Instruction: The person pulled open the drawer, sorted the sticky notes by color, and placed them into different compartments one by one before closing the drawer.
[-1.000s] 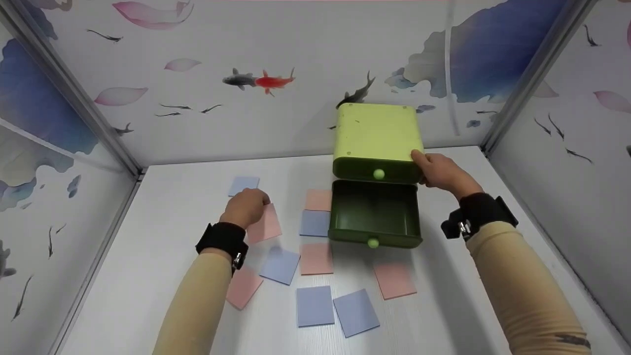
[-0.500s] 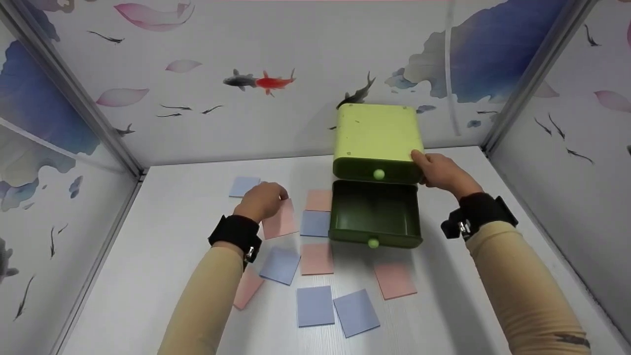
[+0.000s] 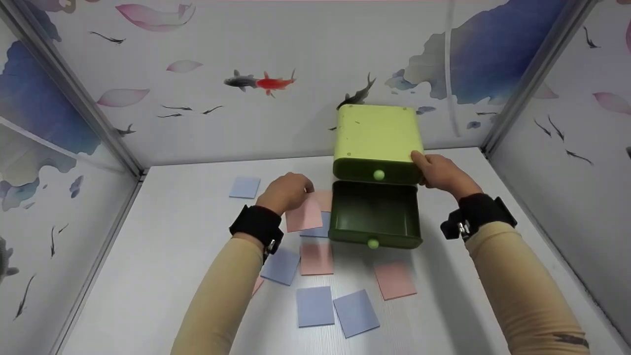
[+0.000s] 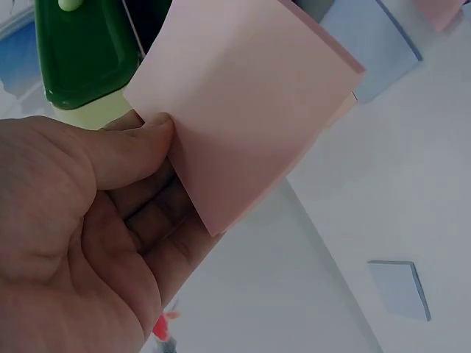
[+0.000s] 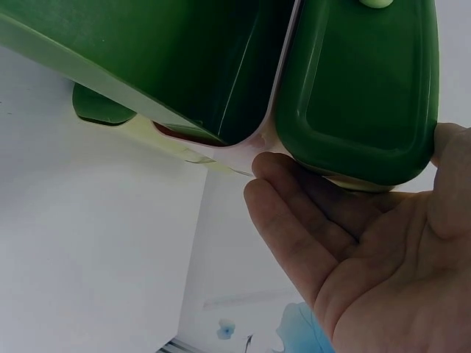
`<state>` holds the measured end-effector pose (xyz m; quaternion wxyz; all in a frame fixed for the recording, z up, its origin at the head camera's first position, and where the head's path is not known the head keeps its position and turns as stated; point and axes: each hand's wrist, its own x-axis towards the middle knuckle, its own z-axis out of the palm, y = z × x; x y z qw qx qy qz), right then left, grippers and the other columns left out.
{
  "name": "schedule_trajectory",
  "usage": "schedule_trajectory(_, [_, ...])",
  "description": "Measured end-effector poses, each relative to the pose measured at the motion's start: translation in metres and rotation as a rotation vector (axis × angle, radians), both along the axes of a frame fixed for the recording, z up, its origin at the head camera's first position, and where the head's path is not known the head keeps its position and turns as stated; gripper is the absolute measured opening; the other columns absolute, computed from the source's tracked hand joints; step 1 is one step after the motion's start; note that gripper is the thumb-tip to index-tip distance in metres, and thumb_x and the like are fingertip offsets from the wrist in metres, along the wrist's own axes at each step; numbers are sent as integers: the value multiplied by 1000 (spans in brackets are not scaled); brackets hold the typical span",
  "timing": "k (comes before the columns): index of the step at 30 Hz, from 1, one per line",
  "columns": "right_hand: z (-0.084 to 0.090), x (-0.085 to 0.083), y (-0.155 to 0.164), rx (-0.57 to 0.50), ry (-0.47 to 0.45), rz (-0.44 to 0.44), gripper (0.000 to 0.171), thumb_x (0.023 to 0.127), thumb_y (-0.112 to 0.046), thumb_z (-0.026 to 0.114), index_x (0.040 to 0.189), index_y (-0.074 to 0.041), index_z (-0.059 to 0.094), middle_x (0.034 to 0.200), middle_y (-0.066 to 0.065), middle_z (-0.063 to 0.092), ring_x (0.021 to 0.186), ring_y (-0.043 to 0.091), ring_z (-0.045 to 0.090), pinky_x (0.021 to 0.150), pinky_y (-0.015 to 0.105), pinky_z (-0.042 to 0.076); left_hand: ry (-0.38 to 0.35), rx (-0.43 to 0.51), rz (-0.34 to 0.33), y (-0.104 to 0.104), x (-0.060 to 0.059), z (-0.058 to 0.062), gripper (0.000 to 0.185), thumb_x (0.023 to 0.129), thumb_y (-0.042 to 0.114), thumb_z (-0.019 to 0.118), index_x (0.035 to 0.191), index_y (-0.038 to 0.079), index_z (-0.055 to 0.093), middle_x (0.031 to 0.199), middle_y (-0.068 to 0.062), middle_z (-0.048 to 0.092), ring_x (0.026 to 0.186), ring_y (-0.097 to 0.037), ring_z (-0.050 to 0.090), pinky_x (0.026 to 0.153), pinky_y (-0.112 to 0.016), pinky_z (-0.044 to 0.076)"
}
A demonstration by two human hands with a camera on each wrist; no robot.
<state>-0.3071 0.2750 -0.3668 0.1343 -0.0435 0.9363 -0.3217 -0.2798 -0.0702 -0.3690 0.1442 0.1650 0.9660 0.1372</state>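
My left hand pinches a pink square card between thumb and fingers and holds it above the table, just left of the open lower drawer. In the left wrist view the pink card fills the middle, with my thumb on its edge. My right hand grips the right front corner of the light green drawer box; in the right wrist view its fingers lie under the dark green upper drawer front. The lower drawer looks empty.
Several pink and blue square cards lie on the white table, among them a blue card at the back left and a pink card in front of the drawer. Painted walls enclose the table on three sides.
My left hand has lifted the pink card and carried it to the right, toward the open drawer. My right hand has stayed on the box.
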Motion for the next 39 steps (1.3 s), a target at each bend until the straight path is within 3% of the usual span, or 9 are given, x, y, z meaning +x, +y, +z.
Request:
schedule_trajectory(7, [-1, 0, 0, -4, -7, -19, 69, 101, -58, 19, 103, 2, 54, 91, 13, 61, 75, 15, 56, 71, 26, 46, -3, -15, -42, 23, -1, 9, 32, 102, 9, 46, 123, 15, 69, 128, -7, 65, 115, -25, 60, 99, -40, 49])
schedule_trajectory(13, [-1, -1, 0, 4, -11, -26, 69, 100, -59, 19, 103, 1, 52, 94, 16, 60, 76, 16, 55, 72, 27, 46, 17, -26, -65, 43, -3, 10, 33, 102, 9, 45, 125, 16, 68, 129, -6, 65, 116, -24, 60, 97, -38, 50])
schedule_trajectory(19, [-1, -1, 0, 1, -11, -29, 67, 101, -58, 19, 102, 1, 52, 94, 16, 60, 75, 16, 55, 71, 27, 45, 42, -13, -69, 60, -3, 7, 32, 102, 11, 45, 123, 16, 69, 125, -6, 66, 107, -21, 61, 94, -36, 51])
schedule_trajectory(25, [-1, -1, 0, -3, -3, -24, 66, 101, -57, 20, 100, 0, 52, 90, 13, 59, 72, 15, 53, 70, 27, 45, 76, 0, -83, 71, -4, 2, 33, 103, 11, 45, 128, 18, 66, 131, -4, 64, 118, -22, 60, 100, -37, 50])
schedule_trajectory(39, [-1, 0, -1, -5, 5, -20, 66, 102, -56, 20, 102, 1, 54, 88, 11, 59, 73, 15, 54, 70, 27, 45, 199, 14, -121, 92, -1, -19, 30, 102, 13, 49, 124, 21, 68, 126, -1, 67, 117, -21, 62, 97, -36, 52])
